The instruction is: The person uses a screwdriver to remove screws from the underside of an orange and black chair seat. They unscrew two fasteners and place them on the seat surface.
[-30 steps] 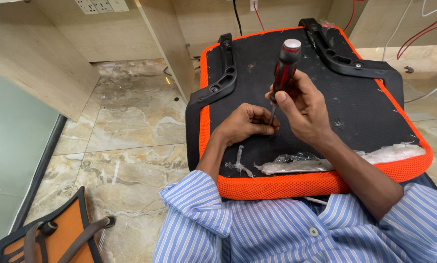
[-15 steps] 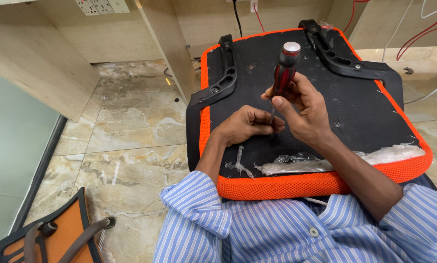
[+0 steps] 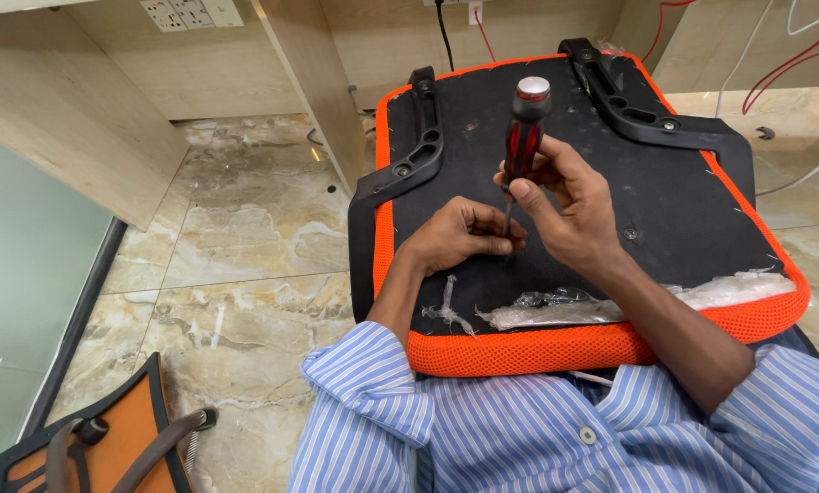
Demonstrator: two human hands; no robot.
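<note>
The right hand [image 3: 569, 205] grips an upright red-and-black-handled screwdriver [image 3: 522, 137]. The left hand [image 3: 460, 236] pinches its tip against the black underside of an orange mesh chair seat [image 3: 683, 196].

Bright even light, soft shadows, sharp

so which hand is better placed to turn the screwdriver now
Probably the right hand: it already grips the screwdriver upright by its handle, while the left hand pinches low at the tip on the seat underside.

We are curling our left hand [image 3: 460, 236] palm-down, fingers [image 3: 499, 239] pinching together, while our right hand [image 3: 565, 205] is closing just beside it, thumb raised; both forearms are reaching forward out of rolled striped sleeves.
</note>
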